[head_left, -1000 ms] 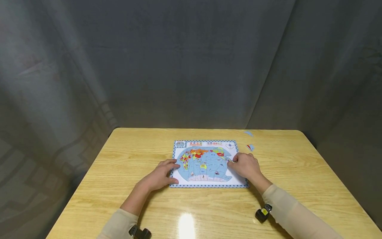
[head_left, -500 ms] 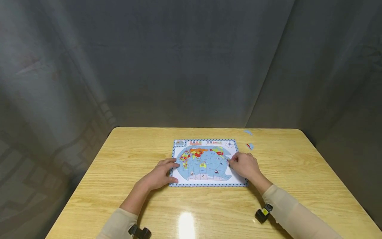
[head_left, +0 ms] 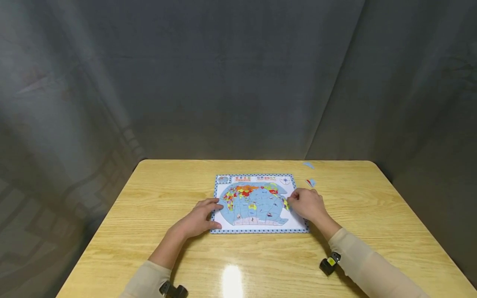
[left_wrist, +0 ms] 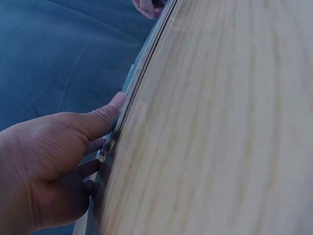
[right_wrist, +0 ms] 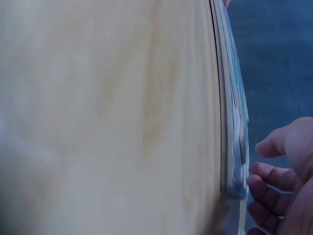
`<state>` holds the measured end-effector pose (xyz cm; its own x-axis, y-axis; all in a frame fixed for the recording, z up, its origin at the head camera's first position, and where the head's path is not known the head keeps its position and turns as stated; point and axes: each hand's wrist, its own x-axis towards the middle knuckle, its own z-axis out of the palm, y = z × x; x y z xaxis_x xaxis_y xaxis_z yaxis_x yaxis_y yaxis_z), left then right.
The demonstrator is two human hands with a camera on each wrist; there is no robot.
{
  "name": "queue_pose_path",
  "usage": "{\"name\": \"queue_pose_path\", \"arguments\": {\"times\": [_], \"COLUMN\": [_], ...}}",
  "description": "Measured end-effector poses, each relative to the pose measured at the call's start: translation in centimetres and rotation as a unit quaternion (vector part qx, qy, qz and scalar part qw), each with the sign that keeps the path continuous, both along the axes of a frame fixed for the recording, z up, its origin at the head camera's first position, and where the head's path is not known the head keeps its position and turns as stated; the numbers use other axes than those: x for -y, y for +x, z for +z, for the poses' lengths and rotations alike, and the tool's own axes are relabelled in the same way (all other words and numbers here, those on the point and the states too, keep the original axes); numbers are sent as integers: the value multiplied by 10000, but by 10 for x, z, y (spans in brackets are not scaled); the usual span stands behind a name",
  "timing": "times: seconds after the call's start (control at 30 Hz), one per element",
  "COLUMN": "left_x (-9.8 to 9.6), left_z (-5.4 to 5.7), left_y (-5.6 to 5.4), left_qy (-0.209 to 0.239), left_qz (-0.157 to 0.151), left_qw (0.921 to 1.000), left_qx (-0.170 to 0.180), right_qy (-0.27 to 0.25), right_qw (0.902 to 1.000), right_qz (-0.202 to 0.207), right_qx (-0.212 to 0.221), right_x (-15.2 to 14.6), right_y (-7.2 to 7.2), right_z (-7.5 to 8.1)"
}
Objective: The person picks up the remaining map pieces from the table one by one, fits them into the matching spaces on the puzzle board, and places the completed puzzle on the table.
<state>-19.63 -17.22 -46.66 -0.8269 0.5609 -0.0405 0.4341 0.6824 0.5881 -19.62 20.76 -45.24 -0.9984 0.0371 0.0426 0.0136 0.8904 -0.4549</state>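
A world map jigsaw puzzle (head_left: pixel 261 227) with a blue dotted border lies on the table. My left hand (head_left: pixel 199 217) rests at its left edge, fingers spread and thumb near the lower corner; in the left wrist view this hand (left_wrist: pixel 58 156) touches the board's edge. Over the right side of the map, my right hand (head_left: pixel 308 203) has curled fingers, with thumb and forefinger on a yellow-green puzzle piece (head_left: pixel 286 204). The fingers partly hide that piece. In the right wrist view the right hand's fingertips (right_wrist: pixel 253 169) are right at the board's edge.
Two loose puzzle pieces lie beyond the board's right side: a blue one (head_left: pixel 308 165) near the far edge and a blue-and-red one (head_left: pixel 311 183) closer. The wooden table (head_left: pixel 167 178) ends at a grey curtain (head_left: pixel 231 103).
My right hand has shifted slightly right, and more of the yellow-green puzzle piece shows beside its fingertips. The left hand stays on the board's left edge.
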Motion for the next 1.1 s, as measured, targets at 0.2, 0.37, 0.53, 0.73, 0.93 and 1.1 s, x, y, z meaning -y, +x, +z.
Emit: {"name": "queue_pose_path", "arguments": {"times": [0.2,0.37,0.53,0.73,0.93,1.1], "left_x": [-1,-1,-1,-1,-1,-1], "left_z": [0,1,2,-1,-2,-2], "left_y": [1,2,2,2,1,0], "left_qy": [-4,-32,-16,-34,-80,-96], "left_qz": [10,12,16,-3,48,63], "left_qw": [10000,10000,10000,10000,10000,9999], "left_qx": [17,21,25,-34,17,19], "right_qy": [88,90,121,169,264,199], "right_qw": [9995,9991,9983,9968,9962,9958], "right_qz": [-294,-412,-563,-658,-590,-587], "right_qx": [5,8,59,427,580,673], "right_x": [-20,-38,-51,-64,-74,-78], "right_y": [-11,-19,-27,-35,-40,-43], "right_z": [2,3,3,1,0,1]}}
